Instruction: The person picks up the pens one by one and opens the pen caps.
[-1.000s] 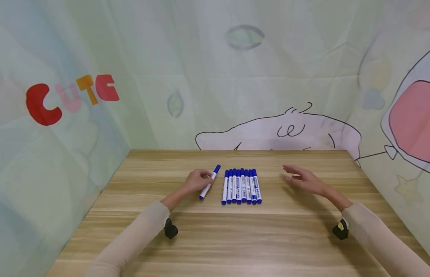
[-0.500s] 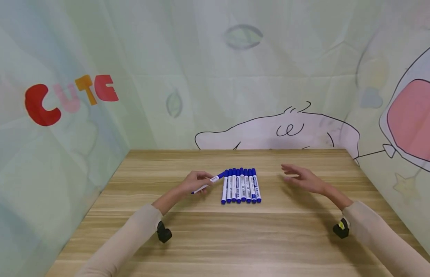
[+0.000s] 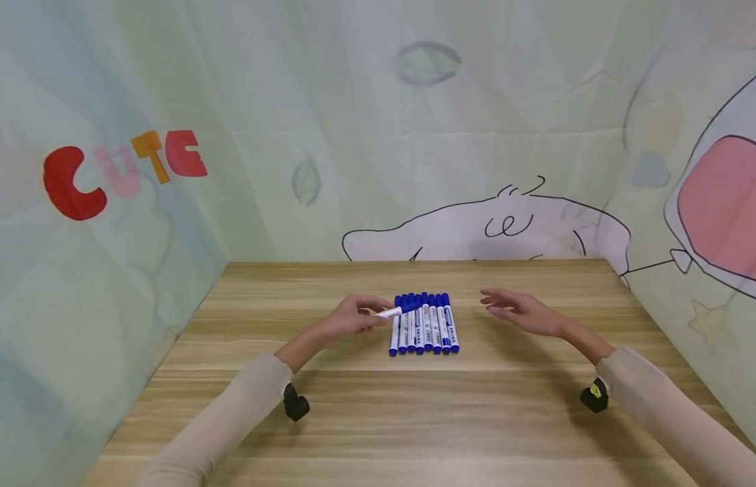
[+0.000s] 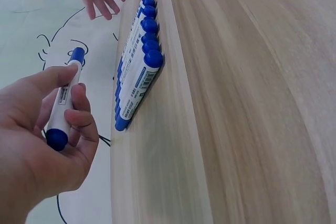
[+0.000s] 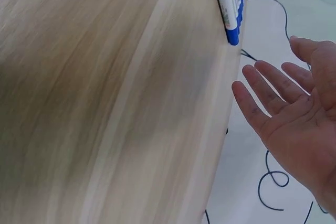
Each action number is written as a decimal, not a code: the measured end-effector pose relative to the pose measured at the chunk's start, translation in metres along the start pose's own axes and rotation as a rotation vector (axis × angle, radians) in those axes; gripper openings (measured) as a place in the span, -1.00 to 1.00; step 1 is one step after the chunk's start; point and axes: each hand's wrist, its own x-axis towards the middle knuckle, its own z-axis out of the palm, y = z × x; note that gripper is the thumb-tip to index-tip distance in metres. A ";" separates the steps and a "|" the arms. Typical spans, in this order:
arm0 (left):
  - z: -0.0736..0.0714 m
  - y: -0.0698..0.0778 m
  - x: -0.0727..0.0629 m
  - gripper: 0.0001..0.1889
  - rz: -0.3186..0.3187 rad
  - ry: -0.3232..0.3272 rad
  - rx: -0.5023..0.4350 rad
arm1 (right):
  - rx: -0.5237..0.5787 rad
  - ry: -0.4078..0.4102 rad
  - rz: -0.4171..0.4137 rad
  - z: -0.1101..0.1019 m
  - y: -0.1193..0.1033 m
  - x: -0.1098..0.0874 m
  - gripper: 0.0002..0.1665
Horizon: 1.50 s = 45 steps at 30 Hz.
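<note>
My left hand (image 3: 353,316) pinches a white marker with a blue cap (image 4: 64,100) between thumb and fingers. In the head view the marker's blue cap end points right and overlaps the left part of a row of markers (image 3: 428,331). Those markers lie side by side on the table, blue caps toward the far edge. To the right of the row, my right hand (image 3: 524,312) hovers with its fingers extended and holds nothing. The right wrist view shows its palm (image 5: 296,129) and spread fingers, apart from the nearest marker (image 5: 227,9).
The wood-grain table (image 3: 451,419) reaches back to a pale printed curtain (image 3: 365,169) with cartoon drawings. Both wrists carry small black cameras, one below the left cuff (image 3: 295,404) and one below the right cuff (image 3: 595,396).
My left hand has lifted the marker from the table left of the row, turned it from near upright to sideways and carried it right over the row. My right hand shifted slightly left.
</note>
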 end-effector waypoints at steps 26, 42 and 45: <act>0.031 0.018 0.008 -0.71 0.215 -0.006 0.220 | 0.073 -0.197 -0.082 0.027 -0.055 0.042 -0.51; 0.035 0.019 0.013 -0.70 0.267 -0.018 0.199 | 0.117 -0.228 -0.127 0.040 -0.056 0.054 -0.55; 0.037 0.018 0.013 -0.70 0.283 -0.028 0.190 | 0.116 -0.230 -0.125 0.043 -0.057 0.056 -0.56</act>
